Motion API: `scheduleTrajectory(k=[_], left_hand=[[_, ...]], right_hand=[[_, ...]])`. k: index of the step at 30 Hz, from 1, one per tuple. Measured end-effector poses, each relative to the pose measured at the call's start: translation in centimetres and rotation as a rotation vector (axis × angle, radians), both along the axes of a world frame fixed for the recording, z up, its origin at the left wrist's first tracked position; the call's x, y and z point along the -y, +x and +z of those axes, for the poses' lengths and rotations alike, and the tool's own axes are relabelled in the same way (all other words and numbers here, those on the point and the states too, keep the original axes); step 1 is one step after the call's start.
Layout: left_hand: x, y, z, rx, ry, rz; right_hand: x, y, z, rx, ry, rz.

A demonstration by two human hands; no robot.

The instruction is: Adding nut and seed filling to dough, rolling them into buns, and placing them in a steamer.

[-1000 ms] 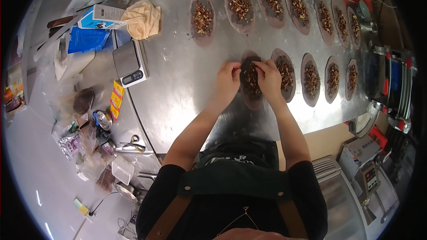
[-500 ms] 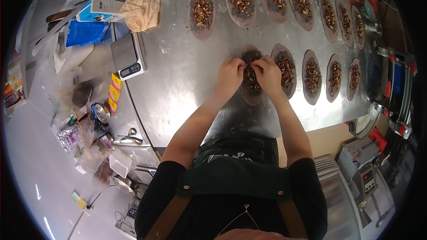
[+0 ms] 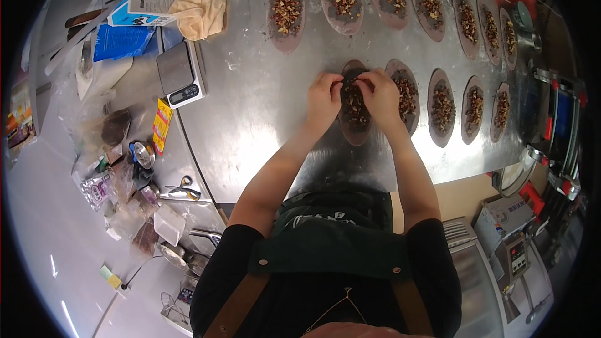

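An oval sheet of mauve-brown dough (image 3: 355,136) lies on the steel table in front of me, topped with dark crumbs and chopped nut or fruit pieces. My left hand (image 3: 323,99) is at its upper left edge, thumb and fingers drawn together. Over its upper right part, my right hand (image 3: 382,95) has its fingertips pinched close above the filling. Whatever sits between the fingertips of either hand is too small to make out. Just right of my right hand is another filled dough oval (image 3: 410,119), partly covered by that hand.
Several filled ovals (image 3: 287,40) form a far row; others (image 3: 442,138) continue the near row rightward. On the left are a digital scale (image 3: 178,72), a tan cloth (image 3: 199,12), a carton (image 3: 141,9), a yellow packet (image 3: 161,126) and scissors (image 3: 184,189). Steel table (image 3: 244,106) carries scattered crumbs.
My hands have moved slightly apart at the top of the oval; the fingertips nearly met before. The right hand has shifted a little up and right. Both remain closed.
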State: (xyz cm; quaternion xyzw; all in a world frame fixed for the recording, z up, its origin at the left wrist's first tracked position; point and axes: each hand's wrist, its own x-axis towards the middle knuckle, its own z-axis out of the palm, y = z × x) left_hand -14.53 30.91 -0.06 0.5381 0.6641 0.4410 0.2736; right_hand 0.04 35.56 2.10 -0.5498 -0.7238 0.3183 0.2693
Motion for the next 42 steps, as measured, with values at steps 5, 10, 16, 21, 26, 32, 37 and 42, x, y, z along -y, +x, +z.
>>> scheduleTrajectory(k=[5, 10, 16, 21, 26, 32, 37, 42], left_hand=[[-0.1, 0.0, -0.1, -0.012, -0.003, -0.041], [-0.2, -0.1, -0.4, -0.028, -0.007, -0.014], [-0.7, -0.4, -0.6, -0.035, 0.012, 0.029], [-1.6, -0.7, -0.6, -0.049, 0.002, 0.026], [-3.0, -0.5, -0.6, -0.040, -0.062, -0.007], [-4.0, -0.6, -0.6, 0.038, -0.191, -0.016], [-3.8, -1.1, -0.7, -0.070, -0.162, -0.119], [-2.1, -1.8, -0.6, -0.077, -0.014, -0.205]], right_hand=[[-1.0, 1.0, -0.6, 0.103, 0.067, -0.016], [-1.0, 0.7, -0.7, 0.150, 0.046, 0.020], [-0.8, 0.9, -0.8, 0.101, 0.016, 0.127], [-2.2, 1.1, -0.2, 0.047, 0.041, 0.080], [-3.7, 0.4, -1.2, 0.109, 0.001, 0.120], [-4.4, 0.3, -2.1, 0.043, -0.129, 0.137], [-3.6, 1.0, -1.0, 0.048, -0.125, 0.201], [-1.7, 1.8, 0.8, -0.063, -0.068, 0.227]])
